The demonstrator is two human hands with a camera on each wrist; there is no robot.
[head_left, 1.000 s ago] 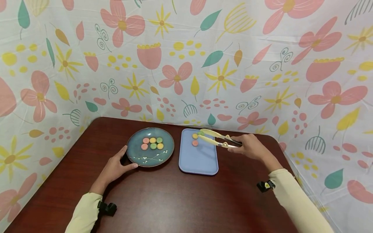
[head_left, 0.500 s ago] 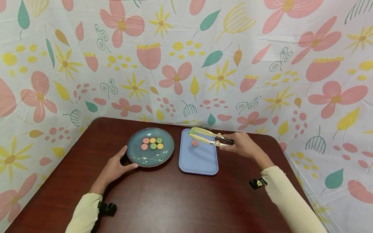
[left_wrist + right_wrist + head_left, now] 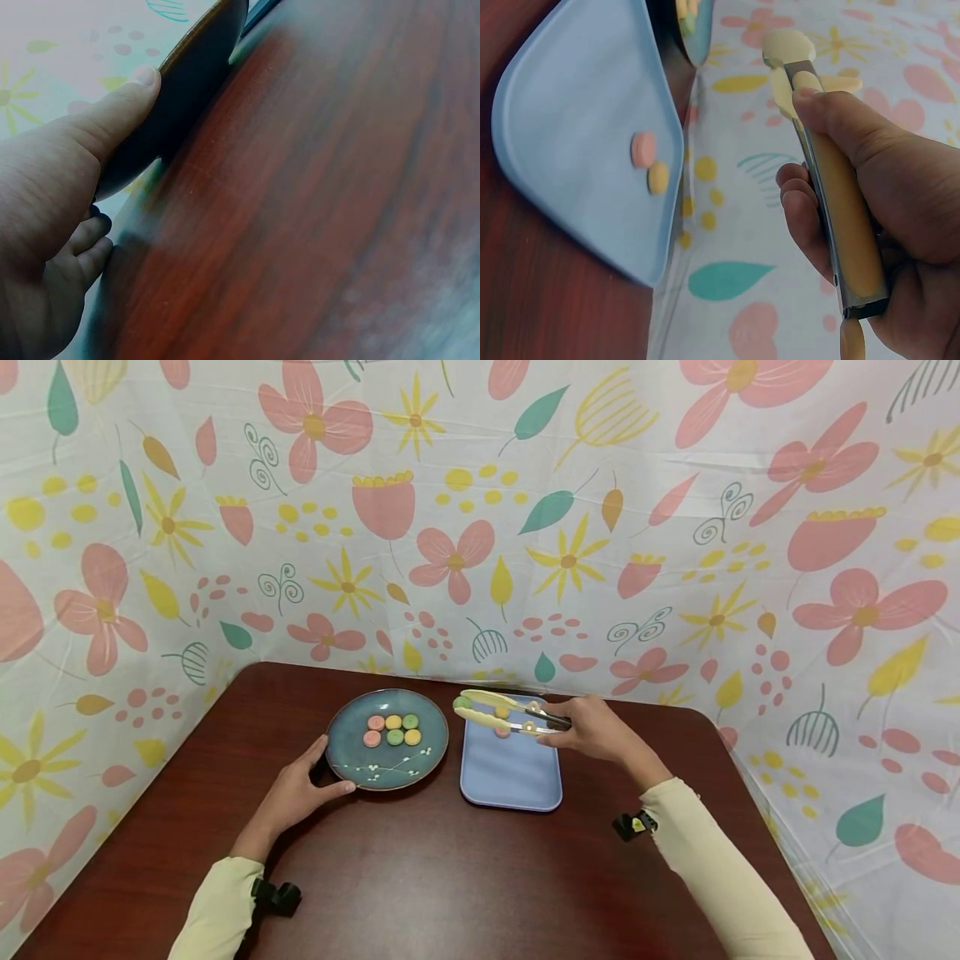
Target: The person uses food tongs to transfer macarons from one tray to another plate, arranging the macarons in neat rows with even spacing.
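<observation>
My right hand [image 3: 588, 727] grips tongs [image 3: 487, 714] with pale yellow tips and metal arms. Their tips hold a green macaron-like cookie [image 3: 462, 702] above the left edge of the blue tray [image 3: 512, 777]. Below the tongs on the tray lie a yellow cookie [image 3: 658, 178] and a pink cookie [image 3: 643, 150]. To the left stands a teal plate [image 3: 352, 739] with pink, yellow and green cookies [image 3: 394, 737] in two rows. My left hand [image 3: 296, 789] holds its near left rim, thumb [image 3: 124, 101] against the edge; some fingers are hidden behind the plate.
Plate and tray stand side by side near the back of a dark wooden table [image 3: 420, 877]. A flowered cloth [image 3: 480, 527] hangs behind the table and along its sides.
My right hand and the tongs have moved left, carrying the green cookie from the back of the tray to its left edge. My left hand and the plate have stayed put.
</observation>
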